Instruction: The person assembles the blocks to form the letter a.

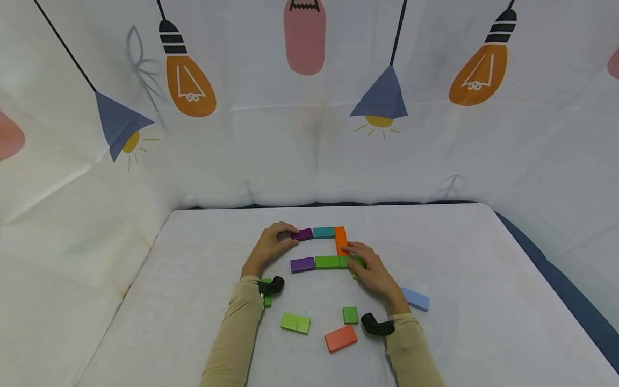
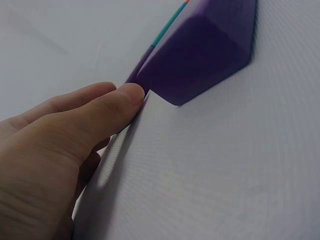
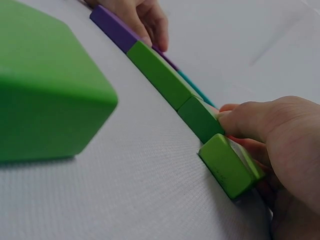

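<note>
In the head view my left hand (image 1: 268, 248) pinches the left end of a dark purple block (image 1: 303, 234) between thumb and fingers. That block meets a teal block (image 1: 323, 233), which meets an upright-lying orange block (image 1: 340, 240). My right hand (image 1: 371, 270) rests with its fingertips at the orange block's lower end and its thumb by a small green block (image 1: 344, 262). Left of it lie a longer green block (image 1: 327, 262) and a purple block (image 1: 302, 265) in a row. A light green block (image 3: 227, 167) sits beside the right hand, partly covered by it in the head view.
Nearer the person lie a lime block pair (image 1: 295, 323), a green square block (image 1: 350, 315) and a coral block (image 1: 340, 338). A blue block (image 1: 416, 299) lies right of the right wrist. Green blocks (image 1: 267, 301) are partly hidden by the left wrist. A printed curtain (image 1: 309, 150) hangs behind the white table (image 1: 464, 258).
</note>
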### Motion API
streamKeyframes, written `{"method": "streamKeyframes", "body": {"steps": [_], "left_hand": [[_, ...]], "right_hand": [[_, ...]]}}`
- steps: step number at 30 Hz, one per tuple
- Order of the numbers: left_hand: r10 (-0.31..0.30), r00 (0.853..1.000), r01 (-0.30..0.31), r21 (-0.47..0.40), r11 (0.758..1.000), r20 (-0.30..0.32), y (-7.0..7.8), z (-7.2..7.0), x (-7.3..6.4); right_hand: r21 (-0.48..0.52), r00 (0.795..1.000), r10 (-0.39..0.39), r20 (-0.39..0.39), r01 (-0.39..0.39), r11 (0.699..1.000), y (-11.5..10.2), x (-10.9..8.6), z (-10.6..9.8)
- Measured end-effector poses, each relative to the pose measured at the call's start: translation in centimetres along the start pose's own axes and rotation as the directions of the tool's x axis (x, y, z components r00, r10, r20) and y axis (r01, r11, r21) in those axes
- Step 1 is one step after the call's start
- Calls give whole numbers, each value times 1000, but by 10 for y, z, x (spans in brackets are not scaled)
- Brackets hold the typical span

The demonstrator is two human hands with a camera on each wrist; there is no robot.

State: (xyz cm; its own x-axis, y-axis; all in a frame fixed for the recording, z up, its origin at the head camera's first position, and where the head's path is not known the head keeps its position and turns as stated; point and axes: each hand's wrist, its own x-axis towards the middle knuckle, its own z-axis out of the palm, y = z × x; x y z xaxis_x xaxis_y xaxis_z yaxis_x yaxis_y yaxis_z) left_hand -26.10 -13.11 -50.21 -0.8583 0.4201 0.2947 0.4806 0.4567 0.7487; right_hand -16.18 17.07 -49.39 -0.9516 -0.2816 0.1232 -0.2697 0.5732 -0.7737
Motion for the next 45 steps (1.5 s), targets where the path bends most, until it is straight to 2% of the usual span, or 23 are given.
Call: {"method": "streamKeyframes", "body": {"steps": [9, 16, 20, 28, 45], "left_hand": [[-23, 1000, 23, 0, 1000, 9, 0, -1, -1], [-83, 996, 83, 21, 996, 23, -2, -2, 0], [-92, 995, 92, 21, 996, 22, -1, -3, 1], [-79, 997, 79, 24, 997, 22, -2, -3, 1], [-26, 1000, 26, 19, 999, 16, -2, 0, 1]], "right_hand": [[-3, 1000, -11, 3, 11, 1000, 1, 1, 0], [1, 1000, -2, 6, 2, 1000, -1, 3, 0], [-5, 1000, -9, 1, 9, 1000, -1, 4, 0], [-7, 1000, -29, -10, 28, 1000, 0, 4, 0], [-8, 1000, 7, -2, -7, 1000, 1, 2, 0]]}}
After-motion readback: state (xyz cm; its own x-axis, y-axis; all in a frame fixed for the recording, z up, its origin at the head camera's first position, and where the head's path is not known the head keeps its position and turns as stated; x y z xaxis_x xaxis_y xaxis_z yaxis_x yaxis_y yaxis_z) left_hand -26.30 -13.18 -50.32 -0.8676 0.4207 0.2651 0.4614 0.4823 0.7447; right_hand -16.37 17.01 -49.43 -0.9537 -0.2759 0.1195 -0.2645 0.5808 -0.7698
